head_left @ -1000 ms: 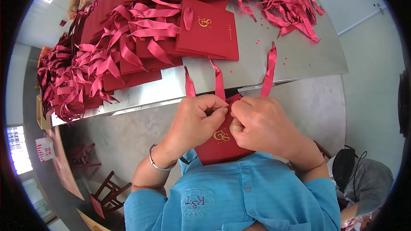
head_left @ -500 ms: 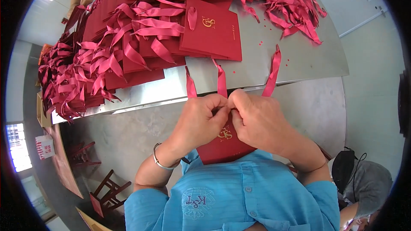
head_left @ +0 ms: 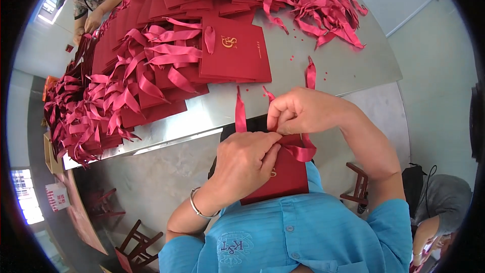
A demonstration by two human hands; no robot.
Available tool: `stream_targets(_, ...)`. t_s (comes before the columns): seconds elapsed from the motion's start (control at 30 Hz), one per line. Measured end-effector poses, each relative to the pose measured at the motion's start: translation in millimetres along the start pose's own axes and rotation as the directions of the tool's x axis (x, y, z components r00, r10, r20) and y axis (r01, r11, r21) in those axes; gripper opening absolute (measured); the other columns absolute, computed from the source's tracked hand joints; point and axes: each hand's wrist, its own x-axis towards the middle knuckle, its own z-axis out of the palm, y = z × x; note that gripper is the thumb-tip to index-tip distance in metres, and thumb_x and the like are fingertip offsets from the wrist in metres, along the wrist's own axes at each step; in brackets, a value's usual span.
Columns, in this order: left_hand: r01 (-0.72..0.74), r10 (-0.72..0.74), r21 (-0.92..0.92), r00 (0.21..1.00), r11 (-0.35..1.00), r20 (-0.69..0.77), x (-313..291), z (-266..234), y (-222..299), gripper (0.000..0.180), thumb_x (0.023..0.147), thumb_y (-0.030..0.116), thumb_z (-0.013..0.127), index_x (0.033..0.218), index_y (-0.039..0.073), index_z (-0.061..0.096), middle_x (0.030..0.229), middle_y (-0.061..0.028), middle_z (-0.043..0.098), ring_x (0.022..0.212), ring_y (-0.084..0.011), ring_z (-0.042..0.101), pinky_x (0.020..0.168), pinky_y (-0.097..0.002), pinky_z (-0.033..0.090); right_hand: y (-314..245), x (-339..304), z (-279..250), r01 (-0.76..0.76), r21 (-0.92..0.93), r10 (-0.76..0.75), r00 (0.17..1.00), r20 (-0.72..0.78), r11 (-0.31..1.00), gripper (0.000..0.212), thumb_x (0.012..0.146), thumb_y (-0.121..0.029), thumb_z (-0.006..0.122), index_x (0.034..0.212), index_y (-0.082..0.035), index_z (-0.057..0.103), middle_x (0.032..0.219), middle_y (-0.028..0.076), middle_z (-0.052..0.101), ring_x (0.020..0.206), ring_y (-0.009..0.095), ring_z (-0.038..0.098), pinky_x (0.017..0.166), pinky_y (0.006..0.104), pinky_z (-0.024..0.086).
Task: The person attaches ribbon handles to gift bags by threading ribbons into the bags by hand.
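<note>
A small dark red paper bag (head_left: pixel 290 174) with gold lettering rests against my front, below the table edge. My left hand (head_left: pixel 247 159), a silver bangle at its wrist, is closed with thumb and fingers pinched at the bag's upper edge. Just beyond it, my right hand (head_left: pixel 309 111) pinches a pink ribbon (head_left: pixel 269 92), whose tip pokes out past the fingers. A ribbon loop (head_left: pixel 304 153) hangs over the bag's front, next to my left fingertips. Another ribbon end (head_left: pixel 240 111) stands up at the left. The fingers hide the spot where ribbon meets bag.
Rows of red bags (head_left: pixel 235 50) with ribbon handles cover the left of the metal table (head_left: pixel 348 68). Loose pink ribbons (head_left: pixel 328 12) lie in a heap at the far right. Another person's hand (head_left: pixel 93 21) works at the far left. Wooden stools (head_left: pixel 139 242) stand on the floor.
My right hand has lifted away from the bag's front to its far edge. A ribbon loop now shows across the front. My head view has shifted slightly.
</note>
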Motion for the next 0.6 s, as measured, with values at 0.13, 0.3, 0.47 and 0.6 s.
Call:
stream_targets(0.13, 0.058, -0.055, -0.055, 0.997, 0.997, 0.047, 1, -1, 3, 0.014, 0.079, 0.003, 0.07, 0.093, 0.002, 0.069, 0.076, -0.0126, 0.069, 0.067, -0.0261, 0.067, 0.062, -0.0327, 0.053, 14, 16, -5, -0.049, 0.233, 0.001, 0.979, 0.202, 0.971, 0.025, 0.08, 0.007, 0.061, 0.105, 0.003, 0.061, 0.089, 0.007, 0.071, 0.077, 0.009, 0.064, 0.068, 0.0223, 0.049)
stream_targets(0.3, 0.321, -0.285, -0.238, 0.943, 0.917, 0.174, 3, -5, 10, 0.012, 0.081, 0.003, 0.069, 0.094, 0.002, 0.069, 0.076, -0.0116, 0.069, 0.064, -0.0209, 0.068, 0.058, -0.0291, 0.053, 24, 20, -1, -0.159, 0.405, 0.033, 0.953, 0.3, 0.901, 0.031, 0.078, 0.007, 0.064, 0.109, 0.004, 0.06, 0.091, 0.01, 0.071, 0.085, 0.011, 0.068, 0.076, 0.0232, 0.052)
stream_targets(0.47, 0.247, -0.233, -0.217, 0.968, 0.944, 0.091, 2, 0, 12, 0.012, 0.08, 0.002, 0.072, 0.09, 0.001, 0.064, 0.075, -0.0107, 0.07, 0.068, -0.0177, 0.071, 0.057, -0.0271, 0.052, 19, 18, -2, -0.21, 0.393, 0.049, 0.923, 0.381, 0.895, 0.035, 0.077, 0.006, 0.066, 0.111, 0.004, 0.059, 0.096, 0.011, 0.07, 0.086, 0.013, 0.067, 0.075, 0.0239, 0.052)
stream_targets(0.6, 0.214, -0.186, -0.182, 0.97, 0.96, 0.158, 6, -1, 10, 0.012, 0.079, 0.002, 0.072, 0.086, 0.0, 0.062, 0.074, -0.0109, 0.07, 0.069, -0.0186, 0.071, 0.057, -0.027, 0.052, 22, 19, -3, -0.216, 0.375, 0.05, 0.912, 0.407, 0.901, 0.033, 0.076, 0.005, 0.067, 0.108, 0.003, 0.059, 0.093, 0.009, 0.069, 0.084, 0.013, 0.066, 0.073, 0.0245, 0.052)
